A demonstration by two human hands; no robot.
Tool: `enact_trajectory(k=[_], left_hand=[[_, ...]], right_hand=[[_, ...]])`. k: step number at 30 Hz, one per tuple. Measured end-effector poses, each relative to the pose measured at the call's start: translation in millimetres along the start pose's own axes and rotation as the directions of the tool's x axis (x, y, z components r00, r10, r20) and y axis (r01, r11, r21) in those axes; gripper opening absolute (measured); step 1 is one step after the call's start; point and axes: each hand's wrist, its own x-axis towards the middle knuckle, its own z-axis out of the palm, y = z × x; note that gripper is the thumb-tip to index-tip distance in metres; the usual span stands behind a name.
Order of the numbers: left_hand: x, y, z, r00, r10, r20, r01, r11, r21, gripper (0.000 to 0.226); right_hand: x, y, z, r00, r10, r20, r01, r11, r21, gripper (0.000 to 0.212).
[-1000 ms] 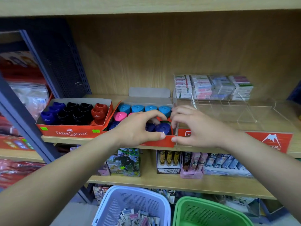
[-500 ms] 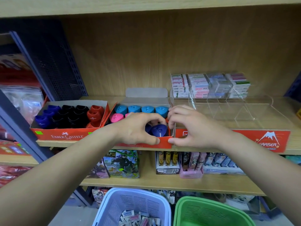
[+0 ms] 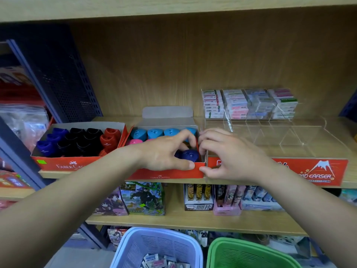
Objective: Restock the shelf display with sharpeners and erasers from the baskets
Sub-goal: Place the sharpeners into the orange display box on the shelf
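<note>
- Head view: reaches both bare arms up from the near side to the upper shelf (image 3: pixel 341 140).
- Grips the middle red box (image 3: pixel 164 174) at its near right corner with the left hand (image 3: pixel 164 151), thumb pressed on the outside of the near wall, fingers arched down into the box.
- Covers a dark blue sharpener (image 3: pixel 190 154) with those arched fingers, in the near right corner inside the box; cannot tell whether the fingertips touch it.
- Pinches the same corner with the right hand (image 3: pixel 228 155), thumb on the near right edge, fingers curled over the top of the right wall.
- Holds the two hands close together, thumb tips almost meeting at the corner.
- Farther back in that box: a far row of teal sharpeners (image 3: pixel 154 133), with pink sharpeners (image 3: pixel 135 141) just nearer, partly hidden by the left hand.
- To the left, touching the middle box: the left red box (image 3: pixel 63 165), packed with rows of blue, black and red sharpeners.
- To the right: a clear divided tray (image 3: pixel 280 132) behind a red eraser label (image 3: pixel 318 171), with stacked erasers (image 3: pixel 249 103) in its far compartments.
- Nearest, below the shelves: a lavender basket (image 3: pixel 160 242) holding loose erasers (image 3: pixel 164 262), and a green basket (image 3: pixel 241 252) just to its right.
</note>
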Motion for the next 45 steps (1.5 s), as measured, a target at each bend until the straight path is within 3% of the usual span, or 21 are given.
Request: enact_trajectory(k=[2,5,10,13,15,16,17,19,21,23,27,31,34,38,42,45], left_hand=[[-3,-5,7,0.994,0.060,-0.092,-0.062,0.998,-0.016,0.033],[-7,-8,14,0.958,0.146,-0.248,-0.118,0.985,0.126,0.035],[-29,7,23,0.921,0.154,-0.358,-0.022,0.937,0.348,0.059],[-66,27,39,0.814,0.140,-0.564,0.033,0.958,0.284,0.058],[-96,39,65,0.712,0.167,-0.682,-0.034,0.978,0.204,0.040],[-108,45,85,0.699,0.154,-0.699,-0.071,0.987,0.147,0.032],[-119,49,108,0.725,0.117,-0.678,-0.092,0.993,0.073,0.025],[-128,54,159,0.859,-0.005,-0.512,-0.044,0.996,-0.084,0.023],[-120,52,213,0.965,-0.107,-0.238,0.075,0.988,-0.138,0.035],[-100,44,270,0.988,-0.156,0.014,0.157,0.984,-0.088,0.042],[-61,39,376,0.929,-0.245,0.277,0.301,0.936,-0.181,0.057],[-44,44,463,0.851,-0.328,0.409,0.417,0.897,-0.148,0.067],[-46,40,520,0.758,-0.415,0.503,0.537,0.835,-0.119,0.070],[-47,27,570,0.633,-0.441,0.636,0.586,0.810,-0.022,0.077],[-40,22,592,0.588,-0.369,0.719,0.532,0.847,-0.001,0.085],[-34,20,601,0.586,-0.296,0.755,0.486,0.873,-0.034,0.077]], right_hand=[[-1,0,0,1.000,0.006,0.004,-0.006,1.000,-0.010,0.034],[-3,0,-1,1.000,0.013,0.015,-0.013,1.000,0.020,0.033],[-4,-9,-7,0.996,0.079,0.045,-0.081,0.996,0.033,0.042],[-17,-24,-13,0.990,0.143,0.012,-0.143,0.990,-0.011,0.063],[-41,-41,-15,0.980,0.181,-0.088,-0.178,0.983,0.033,0.062],[-58,-49,-11,0.970,0.196,-0.146,-0.186,0.979,0.083,0.056],[-79,-58,-5,0.957,0.223,-0.183,-0.198,0.970,0.143,0.051],[-126,-68,20,0.939,0.318,-0.132,-0.280,0.928,0.248,0.045],[-176,-71,57,0.900,0.426,0.092,-0.434,0.858,0.275,0.046],[-226,-67,102,0.796,0.507,0.332,-0.591,0.769,0.244,0.043],[-309,-61,188,0.537,0.546,0.643,-0.800,0.572,0.183,0.044],[-360,-66,260,0.354,0.478,0.804,-0.845,0.532,0.056,0.054],[-385,-77,298,0.265,0.374,0.889,-0.836,0.548,0.019,0.061],[-413,-90,328,0.119,0.261,0.958,-0.851,0.523,-0.037,0.070],[-427,-110,347,0.073,0.202,0.977,-0.858,0.512,-0.042,0.069],[-432,-115,356,0.042,0.236,0.971,-0.851,0.517,-0.089,0.069]])
